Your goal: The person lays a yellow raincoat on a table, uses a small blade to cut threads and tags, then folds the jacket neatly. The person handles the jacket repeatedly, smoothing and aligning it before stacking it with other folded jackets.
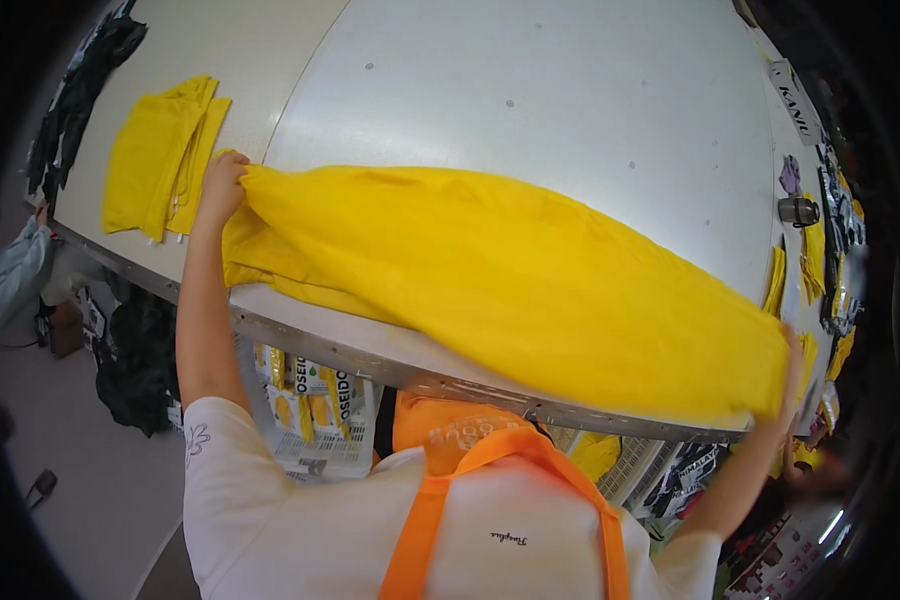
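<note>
A long yellow cloth (pixel 510 280) stretches across the near part of the pale table, spread between my two hands. My left hand (pixel 226 188) is closed on its left end, where a folded layer shows underneath. Far to the right, my right hand (pixel 791 380) grips the other end. That hand is blurred and partly hidden by the cloth. Along the near side the cloth hangs slightly over the table's metal edge. Whether it is a garment, I cannot tell. Just left of my left hand lies a stack of folded yellow cloths (pixel 150 160).
The table (pixel 530 80) has a perforated metal edge. Dark cloths (pixel 85 100) lie at the far left. At the right stand a dark jar (pixel 798 211) and more yellow cloths (pixel 813 260). Below the edge are packaged goods (pixel 315 395) and a dark cloth heap (pixel 138 360). Another person's sleeve (pixel 20 270) shows at left.
</note>
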Demonstrator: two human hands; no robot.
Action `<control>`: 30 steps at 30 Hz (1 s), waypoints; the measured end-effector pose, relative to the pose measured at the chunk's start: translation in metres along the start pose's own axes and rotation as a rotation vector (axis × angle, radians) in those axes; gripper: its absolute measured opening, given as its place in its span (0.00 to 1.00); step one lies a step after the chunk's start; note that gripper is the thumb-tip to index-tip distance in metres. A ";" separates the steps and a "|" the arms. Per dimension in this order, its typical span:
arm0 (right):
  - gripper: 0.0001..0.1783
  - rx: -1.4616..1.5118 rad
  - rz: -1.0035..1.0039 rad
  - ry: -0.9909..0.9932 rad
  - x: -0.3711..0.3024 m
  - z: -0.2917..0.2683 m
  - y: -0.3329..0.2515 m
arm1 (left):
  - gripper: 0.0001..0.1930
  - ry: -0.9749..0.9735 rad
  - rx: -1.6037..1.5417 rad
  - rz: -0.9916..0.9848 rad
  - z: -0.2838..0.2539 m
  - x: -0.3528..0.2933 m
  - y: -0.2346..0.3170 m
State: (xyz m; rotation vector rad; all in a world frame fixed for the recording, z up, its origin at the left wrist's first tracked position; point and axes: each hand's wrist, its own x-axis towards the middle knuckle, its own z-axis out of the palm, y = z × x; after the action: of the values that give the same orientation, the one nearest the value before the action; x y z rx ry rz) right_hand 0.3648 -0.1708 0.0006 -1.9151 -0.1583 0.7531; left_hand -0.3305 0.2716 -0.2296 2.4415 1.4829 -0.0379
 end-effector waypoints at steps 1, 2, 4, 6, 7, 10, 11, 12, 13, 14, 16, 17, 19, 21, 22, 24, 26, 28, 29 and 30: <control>0.24 -0.291 0.040 0.076 0.034 -0.008 0.021 | 0.10 0.048 0.127 -0.036 -0.001 0.004 0.015; 0.25 -0.603 0.102 0.143 0.067 -0.018 0.041 | 0.12 0.102 0.251 -0.074 -0.007 0.007 0.044; 0.27 -0.732 0.221 0.210 0.095 0.007 0.068 | 0.18 0.237 0.389 -0.109 -0.025 -0.002 0.093; 0.27 -0.800 -0.311 0.132 0.091 0.018 0.074 | 0.27 0.354 0.270 -0.006 -0.030 -0.021 0.149; 0.28 -0.822 -0.569 0.102 0.084 0.021 0.077 | 0.31 0.383 0.153 0.082 -0.027 -0.030 0.184; 0.24 -1.290 -0.808 -0.056 0.031 0.066 0.096 | 0.41 0.211 0.059 0.096 -0.009 -0.048 0.271; 0.25 -1.570 -0.941 -0.090 0.027 0.071 0.116 | 0.43 0.162 0.076 0.089 0.005 -0.050 0.282; 0.27 -1.602 -0.870 -0.062 0.021 0.081 0.129 | 0.45 0.104 0.086 0.058 0.026 -0.052 0.282; 0.30 -1.632 -0.800 -0.026 0.024 0.087 0.141 | 0.46 0.052 0.097 0.031 0.052 -0.053 0.273; 0.31 -1.548 -0.781 -0.065 0.036 0.082 0.168 | 0.47 -0.002 0.106 0.006 0.073 -0.052 0.267; 0.32 -1.333 -0.756 -0.080 0.049 0.076 0.224 | 0.48 0.022 0.123 0.035 0.089 -0.046 0.267; 0.32 -1.202 -0.763 -0.046 0.051 0.080 0.241 | 0.48 0.043 0.128 0.056 0.093 -0.044 0.269; 0.32 -1.188 -0.772 -0.020 0.059 0.080 0.249 | 0.49 0.086 0.182 0.083 0.098 -0.040 0.267; 0.33 -1.244 -0.749 -0.019 0.067 0.077 0.245 | 0.49 0.109 0.193 0.109 0.104 -0.027 0.270; 0.34 -1.171 -0.745 0.006 0.067 0.075 0.243 | 0.49 0.126 0.204 0.113 0.104 -0.024 0.272; 0.35 -0.999 -0.768 0.056 0.076 0.075 0.237 | 0.46 0.081 0.250 0.097 0.096 -0.013 0.284; 0.36 -0.987 -0.734 0.256 0.068 0.058 0.241 | 0.44 -0.027 0.297 0.038 0.083 -0.015 0.295; 0.37 -0.955 -0.625 0.422 0.061 0.043 0.244 | 0.43 0.183 0.195 0.201 0.073 -0.015 0.305; 0.38 -0.941 -0.527 0.496 0.052 0.033 0.245 | 0.42 0.278 0.139 0.285 0.072 -0.018 0.309; 0.38 -0.925 -0.432 0.555 0.043 0.025 0.247 | 0.41 0.289 0.111 0.305 0.067 -0.023 0.330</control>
State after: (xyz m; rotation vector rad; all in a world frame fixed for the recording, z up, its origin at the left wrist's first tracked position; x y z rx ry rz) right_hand 0.3313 -0.2474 -0.2373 -2.7349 -0.6275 -0.2301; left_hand -0.0452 0.0924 -0.2153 2.8334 1.2206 0.3152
